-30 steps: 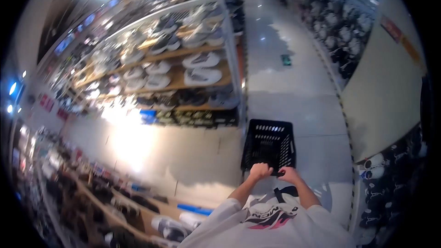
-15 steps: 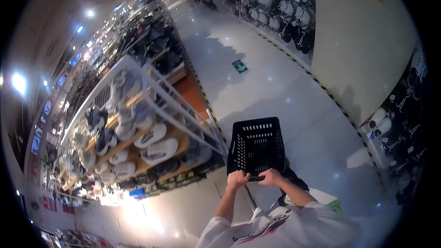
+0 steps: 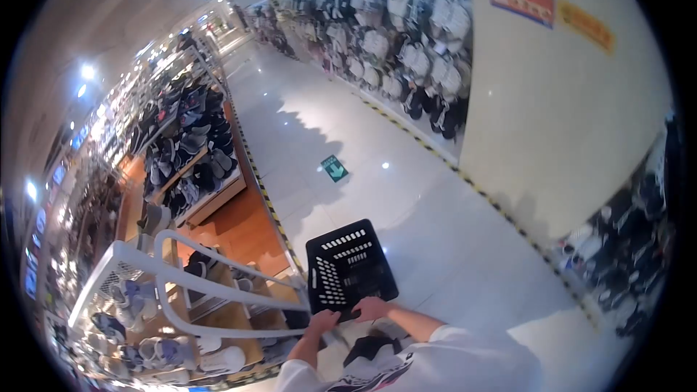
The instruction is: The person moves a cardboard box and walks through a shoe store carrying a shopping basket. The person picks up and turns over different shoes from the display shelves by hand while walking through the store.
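A black plastic shopping basket (image 3: 385, 276) with slotted sides is in front of me at the lower middle of the view. It looks empty inside. My left hand (image 3: 324, 321) is closed at the near left end of its handle. My right hand (image 3: 372, 308) is wrapped round the same handle, a little to the right. Most of the handle is hidden under my fingers, and I cannot make out what is beneath the basket. Both forearms reach forward from white sleeves.
A white-framed shoe rack (image 3: 218, 287) stands close on the left, with a low display of dark shoes (image 3: 192, 149) beyond it. A tiled aisle (image 3: 290, 116) with a green arrow sticker (image 3: 335, 168) runs ahead. Hanging shoes (image 3: 414, 51) and a cream panel (image 3: 559, 116) line the right.
I have advanced along the aisle. The shoe rack has slid to the lower left, and the floor sticker is lower and closer. Both hands stay on the basket's handle.
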`<state>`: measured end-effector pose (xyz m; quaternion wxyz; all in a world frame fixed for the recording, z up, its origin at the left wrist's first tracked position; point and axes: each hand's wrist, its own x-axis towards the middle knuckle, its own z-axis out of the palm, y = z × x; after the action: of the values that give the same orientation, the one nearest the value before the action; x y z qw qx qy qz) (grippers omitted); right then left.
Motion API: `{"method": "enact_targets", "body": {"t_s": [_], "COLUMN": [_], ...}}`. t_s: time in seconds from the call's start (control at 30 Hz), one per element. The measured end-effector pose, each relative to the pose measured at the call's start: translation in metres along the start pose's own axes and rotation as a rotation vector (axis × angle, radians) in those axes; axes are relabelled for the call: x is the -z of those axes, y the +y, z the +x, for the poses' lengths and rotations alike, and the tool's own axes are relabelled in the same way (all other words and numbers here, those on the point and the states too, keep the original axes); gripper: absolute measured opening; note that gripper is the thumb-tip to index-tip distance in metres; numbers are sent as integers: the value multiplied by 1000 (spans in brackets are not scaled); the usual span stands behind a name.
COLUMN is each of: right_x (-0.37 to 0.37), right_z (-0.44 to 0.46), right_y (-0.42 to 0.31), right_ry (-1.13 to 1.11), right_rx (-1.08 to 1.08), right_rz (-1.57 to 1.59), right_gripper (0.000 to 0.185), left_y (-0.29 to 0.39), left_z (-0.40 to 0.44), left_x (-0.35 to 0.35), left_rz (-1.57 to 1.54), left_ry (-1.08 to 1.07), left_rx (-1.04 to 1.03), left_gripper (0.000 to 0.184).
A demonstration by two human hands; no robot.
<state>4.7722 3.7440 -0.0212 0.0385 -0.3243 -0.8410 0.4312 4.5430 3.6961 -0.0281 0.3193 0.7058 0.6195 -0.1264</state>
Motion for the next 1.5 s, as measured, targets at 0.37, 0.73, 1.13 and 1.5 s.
{"method": "enact_targets", "body": {"t_s": [0.37, 0.73, 1.13, 1.5], "right_x": [106, 228, 279, 320], "right_z": [167, 345, 548, 711], "right_y": [36, 83, 147, 103], "right_ry": [-8, -367, -639, -880], "right_rx": [-132, 16, 494, 794], "right_rz": [-97, -193, -344, -428], "right_gripper": [47, 46, 35, 38], "left_y": [-86, -124, -177, -182], "left_z": [166, 243, 356, 370], "left_x": [121, 194, 194, 359], "left_rz": [-846, -711, -310, -933], "left_ry": [-529, 8, 252, 456], "left_rx": [126, 129, 349, 1049], "left_gripper": [51, 58, 17, 51]}}
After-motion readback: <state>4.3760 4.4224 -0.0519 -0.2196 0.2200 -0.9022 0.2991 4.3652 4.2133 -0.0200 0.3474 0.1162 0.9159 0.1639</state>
